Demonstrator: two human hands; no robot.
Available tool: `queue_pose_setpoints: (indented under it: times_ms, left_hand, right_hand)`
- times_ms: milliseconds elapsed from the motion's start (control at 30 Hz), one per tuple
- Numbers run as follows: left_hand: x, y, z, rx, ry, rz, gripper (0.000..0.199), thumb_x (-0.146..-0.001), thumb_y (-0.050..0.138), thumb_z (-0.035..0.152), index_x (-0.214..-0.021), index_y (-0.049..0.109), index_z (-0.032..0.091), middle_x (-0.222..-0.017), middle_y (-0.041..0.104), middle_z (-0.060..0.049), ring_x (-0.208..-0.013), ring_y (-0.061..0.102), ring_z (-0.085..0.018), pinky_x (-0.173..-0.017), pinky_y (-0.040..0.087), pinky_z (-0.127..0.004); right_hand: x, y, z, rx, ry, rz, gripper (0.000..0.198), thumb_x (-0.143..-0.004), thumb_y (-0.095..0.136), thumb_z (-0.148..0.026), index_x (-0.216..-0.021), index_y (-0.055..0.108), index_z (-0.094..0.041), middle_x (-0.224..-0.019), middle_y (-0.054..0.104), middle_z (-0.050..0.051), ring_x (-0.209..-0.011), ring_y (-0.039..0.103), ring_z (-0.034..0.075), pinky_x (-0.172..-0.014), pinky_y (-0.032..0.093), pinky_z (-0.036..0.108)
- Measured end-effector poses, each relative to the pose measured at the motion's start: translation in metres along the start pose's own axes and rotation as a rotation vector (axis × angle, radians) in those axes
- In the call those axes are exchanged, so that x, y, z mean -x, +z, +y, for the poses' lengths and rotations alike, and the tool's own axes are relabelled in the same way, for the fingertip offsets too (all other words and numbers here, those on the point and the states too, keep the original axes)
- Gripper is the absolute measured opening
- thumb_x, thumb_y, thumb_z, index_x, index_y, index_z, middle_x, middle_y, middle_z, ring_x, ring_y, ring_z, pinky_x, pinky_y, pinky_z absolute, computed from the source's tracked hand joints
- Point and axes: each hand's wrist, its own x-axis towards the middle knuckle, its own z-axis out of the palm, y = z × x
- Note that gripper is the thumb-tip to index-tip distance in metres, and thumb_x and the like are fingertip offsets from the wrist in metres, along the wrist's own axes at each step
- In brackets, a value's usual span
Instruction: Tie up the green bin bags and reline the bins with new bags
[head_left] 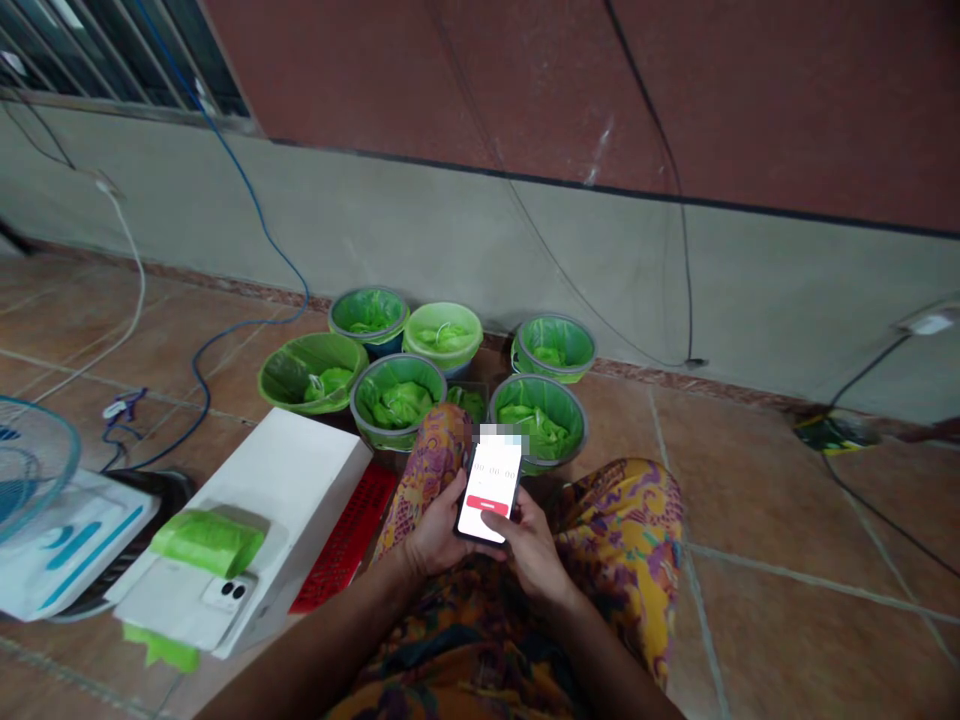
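A smartphone (490, 480) with a bright white screen is held upright between both hands above my lap. On the screen are a row of zeros and a red button. My left hand (439, 530) wraps the phone's left side and lower edge. My right hand (536, 545) grips its lower right, with the thumb over the screen just below the red button. Just beyond the phone stand several small bins lined with green bags, such as the grey-rimmed bin (538, 462) and the bin (397, 440) left of it. My patterned trousers (626, 540) lie beneath my hands.
A long white box (300, 460) stands at left, bearing a green bag roll (210, 541) and a white phone (184, 600). A red perforated basket (345, 535) lies beside it. Further left are a blue fan guard (34, 450) and a blue cable (201, 365). A wall (420, 225) stands behind.
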Motion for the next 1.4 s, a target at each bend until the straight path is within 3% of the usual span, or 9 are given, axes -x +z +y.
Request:
queue_pose_setpoints:
  times_ms: [400, 1400]
  left_hand:
    - [0.0, -0.0003, -0.0015, 0.001, 0.01, -0.04, 0.059, -0.094, 0.033, 0.055, -0.126, 0.059, 0.013, -0.113, 0.068, -0.018, -0.097, 0.066, -0.032, -0.068, 0.058, -0.044]
    - [0.0001, -0.0001, -0.0013, 0.008, -0.001, -0.007, 0.06, -0.095, 0.032, 0.054, -0.126, 0.059, 0.011, -0.111, 0.069, -0.019, -0.094, 0.067, -0.031, -0.066, 0.058, -0.044]
  right_hand:
    - [0.0018, 0.0001, -0.0017, 0.013, -0.015, 0.009, 0.056, -0.062, 0.082, -0.03, -0.112, 0.061, -0.02, -0.1, 0.074, 0.005, -0.086, 0.067, 0.021, -0.078, 0.053, 0.035]
    - [0.0032, 0.0004, -0.0021, 0.034, -0.02, 0.011, 0.051, -0.063, 0.082, -0.031, -0.109, 0.063, -0.021, -0.099, 0.074, 0.004, -0.084, 0.067, 0.02, -0.074, 0.054, 0.033]
